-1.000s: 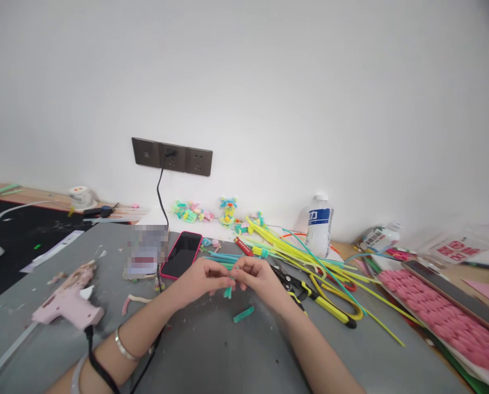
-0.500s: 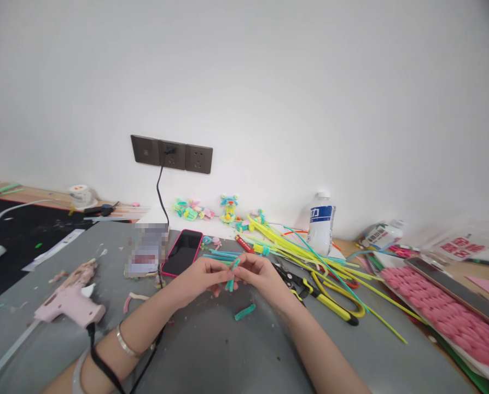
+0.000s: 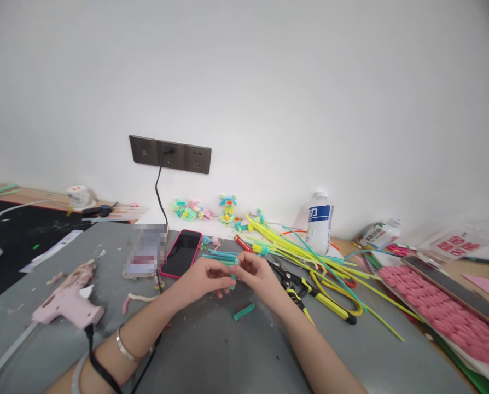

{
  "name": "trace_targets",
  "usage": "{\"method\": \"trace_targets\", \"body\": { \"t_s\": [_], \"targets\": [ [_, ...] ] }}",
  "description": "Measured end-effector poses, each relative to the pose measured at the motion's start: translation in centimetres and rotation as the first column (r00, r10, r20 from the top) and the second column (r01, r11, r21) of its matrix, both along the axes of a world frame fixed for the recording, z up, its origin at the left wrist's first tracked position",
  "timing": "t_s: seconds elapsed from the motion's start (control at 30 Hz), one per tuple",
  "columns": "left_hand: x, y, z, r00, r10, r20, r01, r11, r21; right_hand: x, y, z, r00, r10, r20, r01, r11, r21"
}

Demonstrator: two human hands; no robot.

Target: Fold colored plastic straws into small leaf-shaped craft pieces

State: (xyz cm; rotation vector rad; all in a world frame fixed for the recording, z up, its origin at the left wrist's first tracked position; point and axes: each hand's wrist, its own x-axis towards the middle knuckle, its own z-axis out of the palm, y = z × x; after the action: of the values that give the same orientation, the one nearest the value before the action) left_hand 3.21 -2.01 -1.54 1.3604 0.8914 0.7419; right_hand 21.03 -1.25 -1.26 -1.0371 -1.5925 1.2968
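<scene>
A short green-blue pipe cleaner piece [image 3: 233,280] is pinched upright between my two hands over the grey mat. My right hand [image 3: 253,272] has thumb and forefinger closed on its upper part. My left hand [image 3: 210,280], fingers curled, grips it from the other side; its fingertips partly cover the piece. Below them on the mat lies another bundled green-blue pipe cleaner piece [image 3: 243,312]. Just behind my fingers are several blue-green pipe cleaner lengths [image 3: 220,255].
Pliers [image 3: 326,302] with yellow handles and long yellow pipe cleaners [image 3: 294,246] lie right. A pink glue gun [image 3: 70,303] rests left, its cord by my left forearm. A pink-edged phone [image 3: 182,253], small pipe cleaner figures [image 3: 228,210] and a bottle [image 3: 319,227] stand behind.
The held piece has turned a little and shows less between my fingers. My hands have barely shifted, and the whole view has moved slightly.
</scene>
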Motion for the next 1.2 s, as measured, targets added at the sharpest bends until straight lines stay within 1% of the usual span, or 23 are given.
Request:
{"method": "trace_targets", "body": {
  "t_s": [0.1,0.2,0.43,0.53,0.67,0.97,1.03,1.1,1.2],
  "targets": [
    [0.0,-0.2,0.6,1.0,0.01,0.018,-0.009,0.999,-0.031,-0.1,-0.1,0.0,0.999,0.014,-0.044,-0.014,1.0,-0.012],
    [-0.1,-0.3,0.9,0.999,-0.004,0.051,0.008,0.998,-0.069,-0.1,-0.2,0.4,0.995,0.039,-0.096,-0.043,0.998,-0.044],
    [-0.2,-0.3,0.4,0.992,-0.022,0.122,0.039,0.989,-0.145,-0.3,-0.7,1.1,0.976,0.071,-0.205,-0.102,0.984,-0.143],
    [-0.3,-0.2,0.4,0.991,-0.029,0.131,0.051,0.985,-0.166,-0.2,-0.6,1.0,0.972,0.081,-0.22,-0.115,0.983,-0.142],
    [-0.3,-0.2,0.6,0.985,-0.008,0.17,0.039,0.982,-0.183,-0.1,-0.5,0.6,0.967,0.094,-0.236,-0.13,0.982,-0.138],
    [-0.2,-0.3,0.5,0.985,0.049,0.163,-0.021,0.985,-0.17,0.1,-0.5,0.8,0.986,0.117,-0.122,-0.128,0.988,-0.084],
    [-0.2,-0.3,0.6,0.978,0.088,0.191,-0.055,0.983,-0.172,0.1,-0.5,0.9,0.983,0.131,-0.132,-0.141,0.988,-0.069],
    [-0.1,-0.3,0.7,0.968,0.107,0.228,-0.064,0.98,-0.188,0.0,-0.6,0.9,0.976,0.155,-0.156,-0.165,0.985,-0.056],
    [-0.2,-0.3,0.7,0.962,0.089,0.259,-0.031,0.975,-0.222,-0.1,-0.7,1.0,0.964,0.178,-0.196,-0.191,0.98,-0.049]
  ]
}}
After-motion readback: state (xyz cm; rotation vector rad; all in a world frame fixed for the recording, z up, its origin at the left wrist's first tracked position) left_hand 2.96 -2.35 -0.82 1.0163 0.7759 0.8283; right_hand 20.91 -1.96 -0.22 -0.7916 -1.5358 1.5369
